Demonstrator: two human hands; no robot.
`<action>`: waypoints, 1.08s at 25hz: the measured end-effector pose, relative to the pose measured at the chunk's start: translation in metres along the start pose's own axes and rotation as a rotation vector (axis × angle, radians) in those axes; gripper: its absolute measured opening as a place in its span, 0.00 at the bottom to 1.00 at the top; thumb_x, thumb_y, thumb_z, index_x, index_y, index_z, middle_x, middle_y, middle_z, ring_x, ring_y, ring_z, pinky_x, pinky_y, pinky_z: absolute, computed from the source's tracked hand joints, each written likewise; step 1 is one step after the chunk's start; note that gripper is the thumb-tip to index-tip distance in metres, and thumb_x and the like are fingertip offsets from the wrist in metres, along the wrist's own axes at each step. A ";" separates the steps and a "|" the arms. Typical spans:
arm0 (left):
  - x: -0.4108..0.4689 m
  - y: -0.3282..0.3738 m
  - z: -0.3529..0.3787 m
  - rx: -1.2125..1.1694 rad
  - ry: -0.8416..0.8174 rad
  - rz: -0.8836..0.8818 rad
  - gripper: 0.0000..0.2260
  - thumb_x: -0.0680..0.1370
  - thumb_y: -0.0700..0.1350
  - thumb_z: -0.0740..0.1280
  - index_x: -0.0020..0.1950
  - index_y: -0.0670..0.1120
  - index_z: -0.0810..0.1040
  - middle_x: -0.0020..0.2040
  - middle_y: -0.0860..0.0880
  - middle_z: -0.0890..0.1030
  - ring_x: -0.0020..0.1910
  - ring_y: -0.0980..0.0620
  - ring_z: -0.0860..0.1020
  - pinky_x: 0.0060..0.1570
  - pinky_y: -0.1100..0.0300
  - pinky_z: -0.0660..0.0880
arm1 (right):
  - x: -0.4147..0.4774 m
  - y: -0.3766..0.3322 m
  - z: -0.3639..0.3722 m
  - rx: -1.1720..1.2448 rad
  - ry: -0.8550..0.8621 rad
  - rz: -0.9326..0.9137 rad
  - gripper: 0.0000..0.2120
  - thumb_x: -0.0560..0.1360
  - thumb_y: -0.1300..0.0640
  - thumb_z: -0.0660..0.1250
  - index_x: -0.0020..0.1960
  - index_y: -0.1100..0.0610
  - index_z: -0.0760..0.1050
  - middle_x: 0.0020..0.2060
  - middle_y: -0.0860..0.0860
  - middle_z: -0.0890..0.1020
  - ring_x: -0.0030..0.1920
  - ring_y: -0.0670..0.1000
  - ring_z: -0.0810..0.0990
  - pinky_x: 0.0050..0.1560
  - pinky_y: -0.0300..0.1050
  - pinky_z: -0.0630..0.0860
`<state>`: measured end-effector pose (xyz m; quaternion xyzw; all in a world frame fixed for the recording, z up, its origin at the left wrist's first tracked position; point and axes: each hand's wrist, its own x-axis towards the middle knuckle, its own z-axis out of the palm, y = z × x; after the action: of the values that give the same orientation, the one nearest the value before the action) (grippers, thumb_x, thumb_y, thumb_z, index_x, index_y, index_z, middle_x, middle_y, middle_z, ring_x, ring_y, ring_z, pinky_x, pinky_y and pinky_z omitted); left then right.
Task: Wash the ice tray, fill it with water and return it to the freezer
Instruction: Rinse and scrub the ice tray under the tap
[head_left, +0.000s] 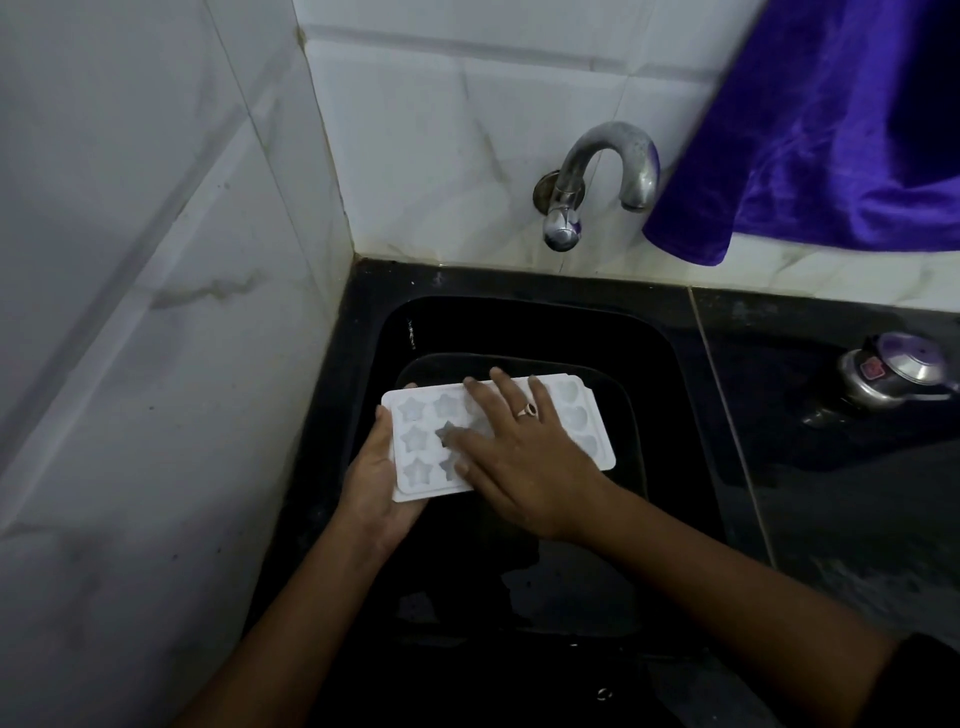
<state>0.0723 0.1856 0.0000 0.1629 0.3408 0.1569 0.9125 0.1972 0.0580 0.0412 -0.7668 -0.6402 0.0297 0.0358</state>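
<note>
A white ice tray (415, 441) with star and heart shaped cavities is held level over the black sink (675, 353). My left hand (371, 483) grips the tray's left end from below, thumb on the rim. My right hand (519, 457), wearing a ring, lies flat on top of the tray with fingers spread, the thumb pressing into a star cavity. The right half of the tray is partly hidden under this hand. A curved metal tap (602, 176) juts from the tiled wall above the sink; no water stream is visible.
White marble-look tiled walls close in at the left and back. A purple cloth (831, 130) hangs at the upper right, beside the tap's spout. A metal pressure cooker lid (893, 374) sits on the dark counter right of the sink.
</note>
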 end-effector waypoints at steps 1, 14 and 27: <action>0.000 -0.002 0.001 -0.004 -0.014 -0.010 0.29 0.85 0.62 0.54 0.71 0.41 0.77 0.66 0.35 0.81 0.56 0.39 0.85 0.51 0.42 0.84 | 0.001 0.001 -0.002 0.013 0.005 0.024 0.22 0.85 0.41 0.47 0.69 0.48 0.73 0.81 0.60 0.59 0.81 0.64 0.53 0.77 0.72 0.50; 0.001 -0.005 0.010 -0.003 -0.039 0.004 0.28 0.85 0.62 0.54 0.73 0.43 0.75 0.65 0.37 0.82 0.56 0.40 0.85 0.48 0.44 0.84 | -0.009 0.009 -0.002 0.000 -0.003 0.001 0.24 0.85 0.41 0.47 0.74 0.49 0.70 0.81 0.60 0.58 0.82 0.65 0.51 0.78 0.72 0.49; 0.011 -0.013 0.007 0.013 -0.032 0.021 0.28 0.85 0.62 0.55 0.76 0.45 0.73 0.70 0.38 0.79 0.63 0.41 0.82 0.54 0.44 0.83 | -0.010 0.006 -0.002 -0.026 -0.010 0.024 0.23 0.85 0.41 0.49 0.70 0.52 0.71 0.81 0.61 0.58 0.82 0.65 0.51 0.76 0.72 0.53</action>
<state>0.0872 0.1771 -0.0061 0.1750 0.3254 0.1618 0.9151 0.2013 0.0475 0.0427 -0.7746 -0.6316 0.0254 0.0221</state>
